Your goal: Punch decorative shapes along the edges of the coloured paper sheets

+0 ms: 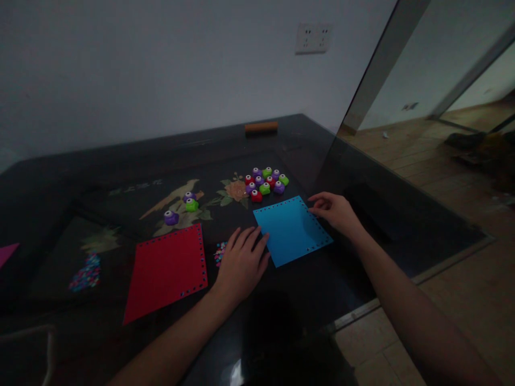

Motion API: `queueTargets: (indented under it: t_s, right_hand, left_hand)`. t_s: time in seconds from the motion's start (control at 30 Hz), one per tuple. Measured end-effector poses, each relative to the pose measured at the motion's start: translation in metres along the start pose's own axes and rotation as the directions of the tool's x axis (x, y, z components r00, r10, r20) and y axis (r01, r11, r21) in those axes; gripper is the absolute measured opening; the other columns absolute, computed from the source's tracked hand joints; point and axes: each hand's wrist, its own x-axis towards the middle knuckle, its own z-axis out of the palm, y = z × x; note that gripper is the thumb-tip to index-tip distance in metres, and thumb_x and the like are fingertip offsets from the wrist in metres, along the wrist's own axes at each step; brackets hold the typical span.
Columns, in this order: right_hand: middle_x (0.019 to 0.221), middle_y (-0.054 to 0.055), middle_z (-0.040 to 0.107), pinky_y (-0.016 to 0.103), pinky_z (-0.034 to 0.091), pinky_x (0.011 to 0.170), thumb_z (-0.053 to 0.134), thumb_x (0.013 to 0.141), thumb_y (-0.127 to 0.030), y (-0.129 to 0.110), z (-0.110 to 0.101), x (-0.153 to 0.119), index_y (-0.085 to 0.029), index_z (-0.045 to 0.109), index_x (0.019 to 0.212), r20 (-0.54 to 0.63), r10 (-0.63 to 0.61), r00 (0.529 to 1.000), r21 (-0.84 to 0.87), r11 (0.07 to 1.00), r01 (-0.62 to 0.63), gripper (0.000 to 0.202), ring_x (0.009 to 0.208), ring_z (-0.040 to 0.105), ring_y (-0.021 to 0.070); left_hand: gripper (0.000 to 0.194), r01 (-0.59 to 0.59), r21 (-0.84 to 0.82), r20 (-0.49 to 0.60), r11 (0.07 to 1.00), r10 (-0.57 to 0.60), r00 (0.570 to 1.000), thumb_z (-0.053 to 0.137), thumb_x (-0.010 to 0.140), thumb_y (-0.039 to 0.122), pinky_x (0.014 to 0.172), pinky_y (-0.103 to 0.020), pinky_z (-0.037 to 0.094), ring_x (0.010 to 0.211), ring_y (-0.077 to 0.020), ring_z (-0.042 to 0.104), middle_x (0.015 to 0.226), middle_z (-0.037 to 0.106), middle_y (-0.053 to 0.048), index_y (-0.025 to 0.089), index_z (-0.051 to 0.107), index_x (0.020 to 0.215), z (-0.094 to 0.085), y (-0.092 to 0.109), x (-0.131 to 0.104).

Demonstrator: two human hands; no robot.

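A square blue sheet (292,230) with small dark dots or holes along its top, right and part of its bottom edge lies on the dark table. My left hand (243,262) rests palm down, fingers spread, its fingertips at the sheet's left edge. Beside the opposite edge, my right hand (332,212) has its fingers bent and its thumb apart from them; whether it touches the sheet is unclear. Partly covered by my left hand is a little pile of coloured confetti (220,253). To the left lies a red sheet (167,268) with similar dotted edges.
Behind the blue sheet sits a cluster of several one-eyed toys (265,185) in purple, green and red. Farther left are a purple toy (171,217) and a green toy (192,205). More confetti (86,272) and a brown cylinder (261,128) are on the glossy table (362,177).
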Motion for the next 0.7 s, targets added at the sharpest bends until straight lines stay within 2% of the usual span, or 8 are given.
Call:
queueTargets:
  t_s: [0.17,0.7]
  right_hand:
    - [0.068,0.001,0.061,0.027,0.042,0.055,0.068,0.067,-0.021,-0.0015,0.0008,-0.0006,-0.018,0.067,0.089,0.006,-0.019,1.000,-0.077,0.997,0.020,0.022,0.058,0.053,0.0134]
    - [0.067,0.000,0.060,0.028,0.042,0.056,0.067,0.067,-0.020,-0.0009,0.0021,0.0001,-0.018,0.067,0.087,0.030,-0.024,0.999,-0.069,0.997,0.026,0.020,0.059,0.054,0.0144]
  left_hand:
    - [0.036,-0.005,-0.004,-0.009,1.000,0.005,1.000,0.052,0.086,0.026,0.103,-0.051,0.036,0.117,-0.0278,0.051,0.127,0.058,-0.012,0.018,0.057,0.121,0.0003,-0.0004,0.0000]
    - [0.036,-0.006,0.006,-0.008,1.000,0.007,1.000,0.052,0.087,0.025,0.103,-0.050,0.036,0.116,-0.0264,0.052,0.127,0.057,-0.011,0.019,0.056,0.122,-0.0004,-0.0008,-0.0007]
